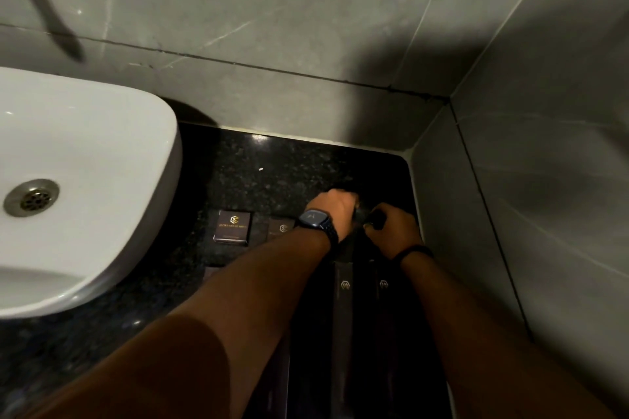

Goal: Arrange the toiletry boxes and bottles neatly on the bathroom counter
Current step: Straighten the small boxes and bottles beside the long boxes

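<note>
My left hand [332, 209], with a watch on its wrist, is closed around a small dark bottle [361, 211] near the back right of the black counter [265, 177]. Just to its right, my right hand [396, 231] grips a second dark bottle [376, 219]. In the shadow both bottles are hard to make out. A small dark box with a gold logo [232, 226] lies flat to the left of my hands. A similar box [281, 229] is partly hidden by my left wrist. Two long dark boxes [344, 286] [383, 284] lie side by side between my forearms.
A white basin [102, 160] with a metal drain [31, 197] fills the left side and overhangs the counter. Grey tiled walls [510, 153] close the counter in at the back and right. Another dark box edge [212, 274] shows under my left forearm.
</note>
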Available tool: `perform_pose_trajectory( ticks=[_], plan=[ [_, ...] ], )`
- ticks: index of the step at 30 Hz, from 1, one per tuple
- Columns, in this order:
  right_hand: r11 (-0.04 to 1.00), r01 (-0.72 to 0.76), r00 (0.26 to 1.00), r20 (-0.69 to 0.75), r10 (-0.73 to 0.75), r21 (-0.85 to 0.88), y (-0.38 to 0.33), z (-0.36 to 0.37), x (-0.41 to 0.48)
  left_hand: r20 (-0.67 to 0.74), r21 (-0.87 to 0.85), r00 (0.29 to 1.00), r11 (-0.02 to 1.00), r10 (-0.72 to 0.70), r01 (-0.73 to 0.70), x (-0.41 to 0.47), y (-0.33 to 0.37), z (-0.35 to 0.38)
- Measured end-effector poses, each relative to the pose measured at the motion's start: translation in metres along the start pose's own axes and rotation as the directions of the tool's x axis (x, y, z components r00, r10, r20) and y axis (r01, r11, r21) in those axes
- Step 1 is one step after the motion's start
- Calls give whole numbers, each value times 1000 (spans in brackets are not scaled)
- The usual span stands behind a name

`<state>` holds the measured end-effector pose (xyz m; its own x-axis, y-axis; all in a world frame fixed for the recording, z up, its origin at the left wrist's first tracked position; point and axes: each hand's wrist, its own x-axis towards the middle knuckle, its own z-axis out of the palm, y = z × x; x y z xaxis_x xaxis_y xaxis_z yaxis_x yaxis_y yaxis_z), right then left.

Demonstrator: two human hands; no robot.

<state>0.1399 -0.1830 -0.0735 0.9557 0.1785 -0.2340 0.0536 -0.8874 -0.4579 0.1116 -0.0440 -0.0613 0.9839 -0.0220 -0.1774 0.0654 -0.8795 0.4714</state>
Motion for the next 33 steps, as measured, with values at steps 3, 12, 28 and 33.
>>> perform_pose_trajectory(
  ticks=[3,12,28,33],
  plan=[
    [1000,-4,1000,15,4,-8,1,-2,-4,-5,-18,1000,1000,-4,4,-4,0,0],
    [996,-63,988,-137,71,67,8,-7,-46,-179,-35,976,992,-123,118,-58,6,10],
    [951,-306,934,209,291,45,26,5,-153,178,-168,893,881,-414,442,-167,62,52],
    [948,-312,935,201,293,69,32,7,-160,161,-221,895,869,-416,443,-170,59,53]
  ],
)
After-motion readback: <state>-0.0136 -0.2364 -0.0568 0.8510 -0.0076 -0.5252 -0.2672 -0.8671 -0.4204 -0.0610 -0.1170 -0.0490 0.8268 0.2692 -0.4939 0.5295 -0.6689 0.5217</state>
